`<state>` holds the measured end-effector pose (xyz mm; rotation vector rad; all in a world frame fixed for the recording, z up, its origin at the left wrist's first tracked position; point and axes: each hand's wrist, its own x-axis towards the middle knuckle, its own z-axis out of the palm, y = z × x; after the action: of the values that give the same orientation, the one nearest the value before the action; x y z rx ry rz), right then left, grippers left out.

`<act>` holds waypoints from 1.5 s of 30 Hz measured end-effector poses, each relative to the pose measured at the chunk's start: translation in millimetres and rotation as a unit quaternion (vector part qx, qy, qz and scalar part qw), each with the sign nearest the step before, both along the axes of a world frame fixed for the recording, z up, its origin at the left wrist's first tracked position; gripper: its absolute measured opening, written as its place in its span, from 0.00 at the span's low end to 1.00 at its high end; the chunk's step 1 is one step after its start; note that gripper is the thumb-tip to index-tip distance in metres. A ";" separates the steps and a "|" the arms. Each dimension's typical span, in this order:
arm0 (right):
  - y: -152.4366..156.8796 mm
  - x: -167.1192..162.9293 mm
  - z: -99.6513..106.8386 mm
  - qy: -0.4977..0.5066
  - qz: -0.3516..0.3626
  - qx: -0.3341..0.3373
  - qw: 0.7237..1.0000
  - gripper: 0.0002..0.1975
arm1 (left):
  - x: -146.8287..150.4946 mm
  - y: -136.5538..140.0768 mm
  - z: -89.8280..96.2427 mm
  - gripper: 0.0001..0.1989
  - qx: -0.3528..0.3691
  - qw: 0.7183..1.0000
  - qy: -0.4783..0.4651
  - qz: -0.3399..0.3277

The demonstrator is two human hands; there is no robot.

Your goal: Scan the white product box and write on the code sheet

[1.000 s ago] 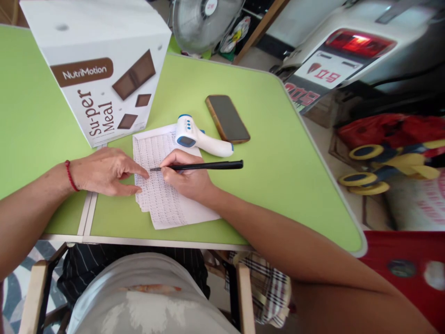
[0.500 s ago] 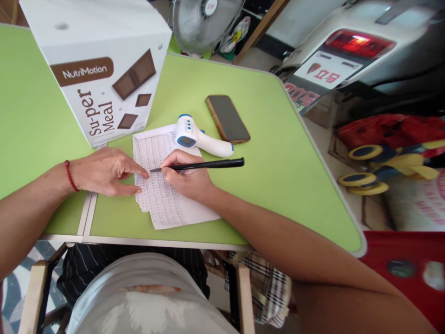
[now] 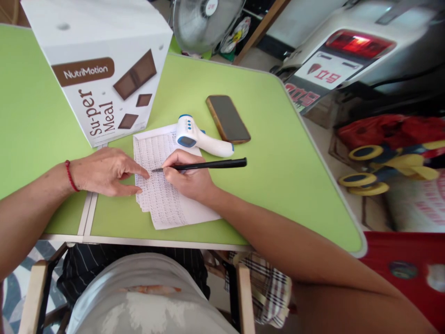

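My right hand (image 3: pixel 189 175) grips a black pen (image 3: pixel 219 163), its tip over a sheet of paper (image 3: pixel 167 204) covered in rows of handwriting. Whether the tip touches the paper I cannot tell. My left hand (image 3: pixel 107 172), with a red cord at the wrist, rests at the sheet's left edge; its index finger points at the writing near the pen tip, and thumb and index are apart. Across the top of the paper lies a white and blue infrared thermometer (image 3: pixel 205 139). Several sheets seem stacked, their corners showing at the lower left.
A tall white NutriMotion box (image 3: pixel 104 83) stands behind my left hand. Beyond the thermometer lies a smartphone (image 3: pixel 228 118) in a brown case. The green table (image 3: pixel 278 185) has a metal-edged seam at left. A fan (image 3: pixel 205 23) and a white scooter (image 3: pixel 361 41) stand behind.
The pen and my right hand have shifted very slightly to the right. My left hand, the paper and the thermometer stay in place.
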<state>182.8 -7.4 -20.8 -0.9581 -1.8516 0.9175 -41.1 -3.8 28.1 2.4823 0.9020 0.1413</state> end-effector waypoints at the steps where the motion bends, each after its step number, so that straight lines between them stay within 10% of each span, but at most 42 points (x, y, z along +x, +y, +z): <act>1: -0.2 -0.1 0.0 -0.001 -0.002 0.001 1.000 0.03 | -0.1 0.0 -0.1 0.15 0.001 1.000 -0.001 0.000; 45: 0.9 1.1 0.6 -0.002 -0.015 0.001 1.000 0.04 | -0.7 -0.1 1.0 0.15 -0.006 1.000 0.005 0.001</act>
<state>183.9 -6.6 -20.2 -0.9851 -1.8367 0.8949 -41.8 -3.9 29.1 2.4725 0.9079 0.1245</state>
